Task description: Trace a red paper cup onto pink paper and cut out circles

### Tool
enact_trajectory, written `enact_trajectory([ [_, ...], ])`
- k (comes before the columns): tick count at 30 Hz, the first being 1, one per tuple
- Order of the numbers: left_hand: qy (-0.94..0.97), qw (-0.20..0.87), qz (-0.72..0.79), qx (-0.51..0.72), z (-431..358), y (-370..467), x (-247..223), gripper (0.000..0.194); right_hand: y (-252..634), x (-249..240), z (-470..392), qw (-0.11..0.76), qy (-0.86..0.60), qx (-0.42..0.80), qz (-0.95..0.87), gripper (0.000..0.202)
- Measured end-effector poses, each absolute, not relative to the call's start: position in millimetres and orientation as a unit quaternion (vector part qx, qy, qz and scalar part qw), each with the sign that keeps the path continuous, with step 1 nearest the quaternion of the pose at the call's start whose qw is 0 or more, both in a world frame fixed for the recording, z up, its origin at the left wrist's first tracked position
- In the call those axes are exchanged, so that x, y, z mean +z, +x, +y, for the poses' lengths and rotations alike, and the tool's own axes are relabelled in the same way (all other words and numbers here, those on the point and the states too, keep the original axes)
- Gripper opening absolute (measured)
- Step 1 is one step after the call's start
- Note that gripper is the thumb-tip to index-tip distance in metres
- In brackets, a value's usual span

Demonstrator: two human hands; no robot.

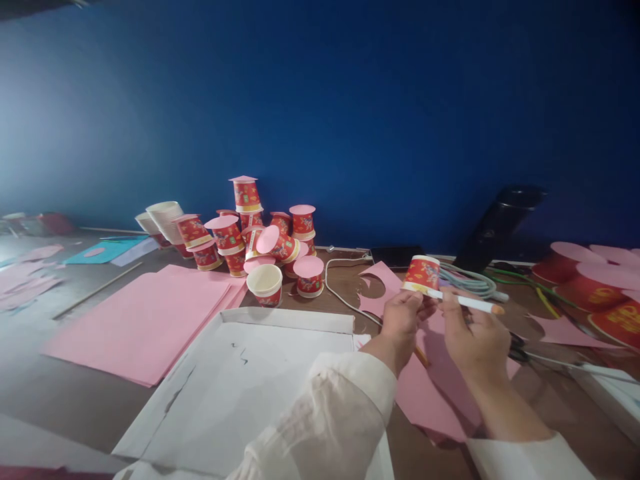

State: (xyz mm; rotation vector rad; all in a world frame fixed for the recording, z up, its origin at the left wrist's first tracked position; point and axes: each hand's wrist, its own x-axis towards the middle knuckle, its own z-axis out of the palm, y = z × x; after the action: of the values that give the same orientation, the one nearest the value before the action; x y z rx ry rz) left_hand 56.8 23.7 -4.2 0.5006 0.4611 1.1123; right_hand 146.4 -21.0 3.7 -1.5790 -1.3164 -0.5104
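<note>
My left hand (399, 327) grips a red printed paper cup (421, 271) near its pale rim, which faces down. A white marker with an orange end (473, 304) is pinched in the fingers of my right hand (473, 340). Its tip meets the cup's lower rim, where a yellow patch shows; whether it presses on the cup I cannot tell. Below both hands lies cut pink paper (417, 390), with an orange pencil-like stick (421, 355) partly behind my left wrist. Just left of the cup rests a pink offcut (377, 280) with a round hole.
Several red cups with pink discs (225, 233) are stacked by the blue wall, behind an upright cup (265, 283). Pink sheets (150, 320) and a white box lid (240, 373) lie left. A black bottle (500, 227), coiled cable (467, 283) and larger red cups (607, 287) stand right.
</note>
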Motion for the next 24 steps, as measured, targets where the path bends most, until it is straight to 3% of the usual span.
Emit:
enact_trajectory([
  [24, 0.247, 0.793, 0.226, 0.51, 25.1, 55.2, -7.0, 0.045, 146.6, 0.4, -20.2, 0.486, -0.689, -0.169, -0.51, 0.053],
])
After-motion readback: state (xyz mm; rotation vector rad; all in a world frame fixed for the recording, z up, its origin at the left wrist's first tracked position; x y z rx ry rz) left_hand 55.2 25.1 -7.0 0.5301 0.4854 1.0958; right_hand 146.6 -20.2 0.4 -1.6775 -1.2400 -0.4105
